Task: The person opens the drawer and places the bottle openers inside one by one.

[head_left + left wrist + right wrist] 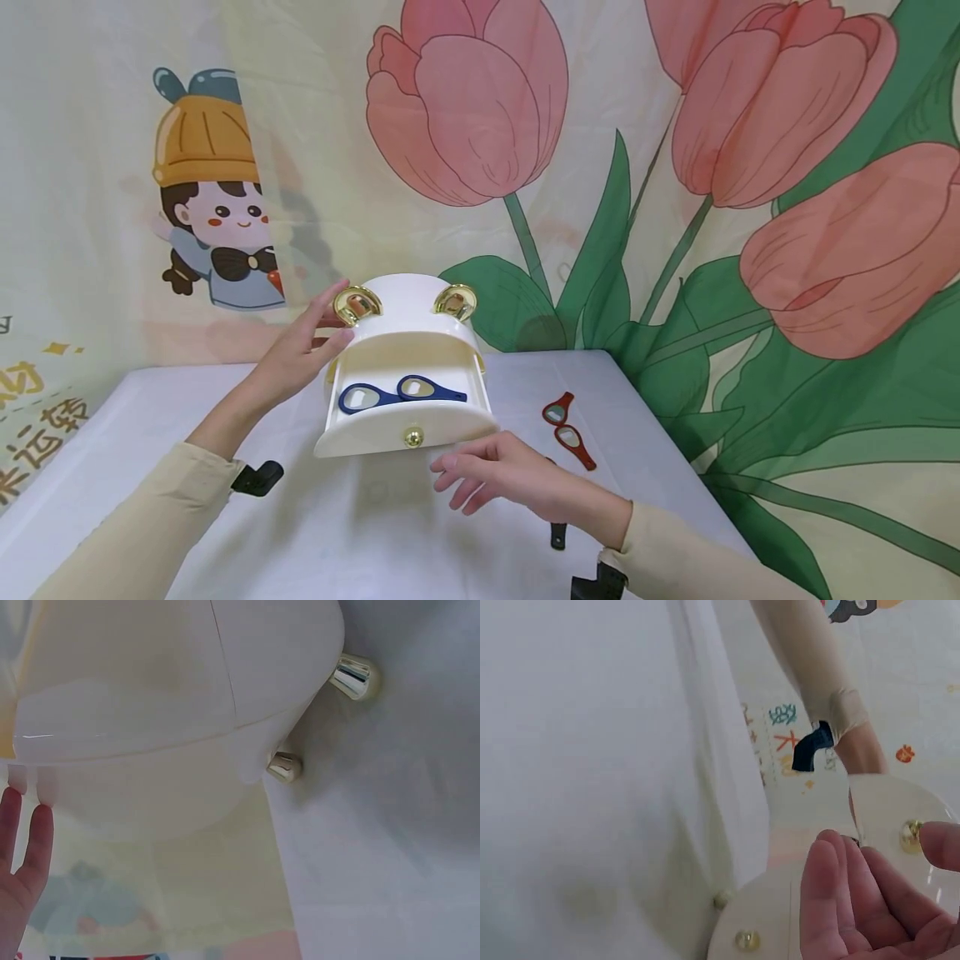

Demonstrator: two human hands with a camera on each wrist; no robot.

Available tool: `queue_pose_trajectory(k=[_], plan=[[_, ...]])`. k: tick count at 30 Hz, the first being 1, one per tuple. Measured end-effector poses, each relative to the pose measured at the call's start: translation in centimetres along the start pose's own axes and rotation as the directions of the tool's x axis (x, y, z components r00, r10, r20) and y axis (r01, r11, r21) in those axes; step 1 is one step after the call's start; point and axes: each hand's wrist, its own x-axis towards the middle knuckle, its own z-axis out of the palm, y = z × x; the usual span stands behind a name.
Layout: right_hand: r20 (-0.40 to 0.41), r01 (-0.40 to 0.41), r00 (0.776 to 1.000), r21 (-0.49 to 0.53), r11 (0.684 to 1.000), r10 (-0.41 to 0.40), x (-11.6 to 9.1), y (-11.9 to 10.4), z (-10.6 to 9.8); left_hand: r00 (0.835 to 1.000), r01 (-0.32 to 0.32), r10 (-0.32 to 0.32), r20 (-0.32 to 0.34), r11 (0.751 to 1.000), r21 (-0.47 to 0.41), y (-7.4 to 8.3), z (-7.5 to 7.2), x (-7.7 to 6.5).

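Note:
A white rounded box [405, 300] with gold, ear-like round fittings [455, 302] stands on the table, its upper drawer [367, 433] pulled out. Inside the drawer lie two blue teardrop-shaped pieces [431, 388] with clear round lenses. My left hand [300, 346] rests on the box's left side near the left ear, and the left wrist view shows straight fingers [37, 840] against the shell. In front of the drawer's right corner hovers my right hand [502, 475], fingers loosely bent, nothing between them. The right wrist view shows its thumb [941, 844] overlapping the drawer's gold knob [910, 837].
Two red pieces of similar shape [573, 442] lie on the table right of the box. A black piece [558, 536] shows partly under my right wrist. Gold feet [285, 766] hold up the box. A printed tulip cloth [465, 117] hangs behind the white-covered table [300, 550].

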Motion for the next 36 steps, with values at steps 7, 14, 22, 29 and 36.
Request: queue_pose_trajectory(k=[7, 14, 22, 29, 36], plan=[[0.065, -0.005, 0.998, 0.215, 0.977, -0.009, 1.2, -0.7, 1.6, 1.0, 0.008, -0.008, 0.001, 1.0, -0.016, 0.0, 0.1, 0.0], [0.061, -0.037, 0.998, 0.359, 0.933, 0.016, 2.1, -1.2, 2.9, 1.0, 0.013, -0.013, -0.003, 1.0, -0.022, 0.1, 0.1, 0.0], [0.041, -0.058, 0.998, 0.457, 0.888, 0.044, 2.7, -1.0, 3.5, 1.0, 0.021, -0.021, -0.006, 0.999, -0.028, 0.0, 0.2, -0.1], [0.015, -0.034, 0.999, 0.477, 0.879, 0.031, 2.9, -1.0, 3.7, 1.0, 0.026, -0.026, -0.007, 0.999, -0.025, 0.1, 0.2, 0.0], [0.004, -0.019, 1.0, 0.472, 0.881, 0.019, 3.4, -1.0, 3.7, 1.0, 0.022, -0.022, -0.011, 0.999, -0.024, -0.1, 0.2, -0.1]])
